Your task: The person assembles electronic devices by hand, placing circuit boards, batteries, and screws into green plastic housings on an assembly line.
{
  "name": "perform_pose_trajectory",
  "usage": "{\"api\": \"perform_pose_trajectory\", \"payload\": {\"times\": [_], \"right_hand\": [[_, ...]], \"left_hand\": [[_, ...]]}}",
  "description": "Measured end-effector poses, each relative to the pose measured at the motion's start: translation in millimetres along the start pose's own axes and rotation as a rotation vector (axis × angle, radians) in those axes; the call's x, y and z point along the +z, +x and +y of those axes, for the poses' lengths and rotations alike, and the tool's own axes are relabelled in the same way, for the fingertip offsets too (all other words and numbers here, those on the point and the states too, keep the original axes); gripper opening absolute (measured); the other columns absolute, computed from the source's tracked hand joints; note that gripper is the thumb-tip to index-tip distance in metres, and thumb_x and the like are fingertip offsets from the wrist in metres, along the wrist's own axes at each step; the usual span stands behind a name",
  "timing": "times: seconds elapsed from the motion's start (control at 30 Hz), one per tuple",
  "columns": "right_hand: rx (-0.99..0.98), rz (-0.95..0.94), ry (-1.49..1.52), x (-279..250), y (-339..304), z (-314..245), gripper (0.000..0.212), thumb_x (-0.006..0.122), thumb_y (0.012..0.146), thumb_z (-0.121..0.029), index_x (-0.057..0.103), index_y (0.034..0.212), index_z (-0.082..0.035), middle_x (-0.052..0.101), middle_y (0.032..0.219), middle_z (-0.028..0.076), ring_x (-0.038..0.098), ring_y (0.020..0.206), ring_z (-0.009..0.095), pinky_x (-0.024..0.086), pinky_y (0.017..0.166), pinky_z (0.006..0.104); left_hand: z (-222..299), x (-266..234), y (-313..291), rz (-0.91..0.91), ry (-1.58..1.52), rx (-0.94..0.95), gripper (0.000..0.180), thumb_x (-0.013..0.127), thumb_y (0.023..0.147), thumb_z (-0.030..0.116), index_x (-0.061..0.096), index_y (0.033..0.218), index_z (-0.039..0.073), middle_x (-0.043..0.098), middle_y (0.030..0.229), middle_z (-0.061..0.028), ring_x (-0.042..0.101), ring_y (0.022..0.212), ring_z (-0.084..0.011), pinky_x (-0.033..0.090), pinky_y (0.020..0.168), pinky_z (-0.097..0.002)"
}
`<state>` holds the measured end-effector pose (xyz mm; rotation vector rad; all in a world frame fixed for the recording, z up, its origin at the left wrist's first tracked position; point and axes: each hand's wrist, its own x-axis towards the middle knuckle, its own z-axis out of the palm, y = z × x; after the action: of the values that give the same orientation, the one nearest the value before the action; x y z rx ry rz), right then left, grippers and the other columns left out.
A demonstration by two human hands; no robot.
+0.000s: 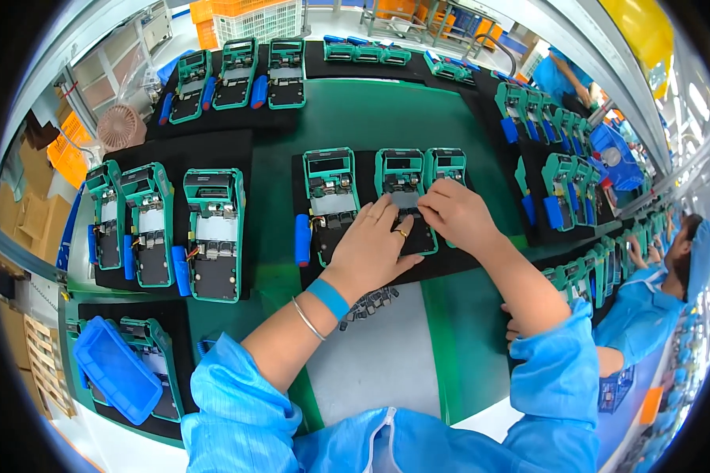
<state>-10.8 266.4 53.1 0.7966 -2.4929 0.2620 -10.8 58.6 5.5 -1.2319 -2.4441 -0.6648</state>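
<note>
In front of me is a green-framed handheld device (400, 162), its inside exposed, lying on a black mat. My left hand (371, 244) rests on its lower left part, fingers stretched out and thumb apart. From the right, my right hand (456, 214) reaches over the same device with fingertips pinched at its middle; anything between them is hidden. A second such device (335, 201) lies just left of my fingers, with a blue battery cylinder (302, 240) beside it. A third device (447, 160) is partly covered by my right hand.
Small dark parts (368, 307) are heaped below my left hand. More open devices (215, 229) with blue batteries stand at the left. A blue tray (118, 369) tilts over devices at lower left. A small fan (121, 128) stands far left. A co-worker (647, 303) sits at the right.
</note>
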Motion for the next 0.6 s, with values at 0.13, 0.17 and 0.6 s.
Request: {"api": "perform_pose_trajectory", "payload": {"times": [0.13,0.17,0.6], "right_hand": [[-0.090,-0.039,-0.149,24,6,11,0.010,0.071,0.074,-0.011,0.063,0.079,-0.011,0.055,0.083,0.002,0.061,0.082,0.021,0.053,0.061,0.0344],[-0.088,-0.060,-0.173,27,6,11,0.010,0.070,0.074,-0.010,0.061,0.078,-0.011,0.054,0.083,0.003,0.061,0.082,0.021,0.053,0.061,0.0337],[-0.246,-0.245,-0.361,21,19,8,0.014,0.068,0.069,-0.013,0.057,0.077,-0.010,0.053,0.087,0.003,0.059,0.089,0.019,0.055,0.061,0.0296]], "left_hand": [[0,4,-3,0.023,-0.022,-0.024,0.058,0.073,0.084,0.041,0.062,0.124,0.001,0.053,0.126,-0.0199,0.043,0.132,-0.0383,0.035,0.113,-0.0477],[0,3,-4,0.022,-0.019,-0.029,0.059,0.074,0.083,0.041,0.062,0.125,0.001,0.052,0.126,-0.0198,0.043,0.132,-0.0382,0.035,0.113,-0.0477],[-2,4,-4,0.037,-0.078,-0.037,0.059,0.072,0.084,0.041,0.062,0.126,0.001,0.053,0.127,-0.0206,0.041,0.134,-0.0388,0.033,0.115,-0.0473]]}}
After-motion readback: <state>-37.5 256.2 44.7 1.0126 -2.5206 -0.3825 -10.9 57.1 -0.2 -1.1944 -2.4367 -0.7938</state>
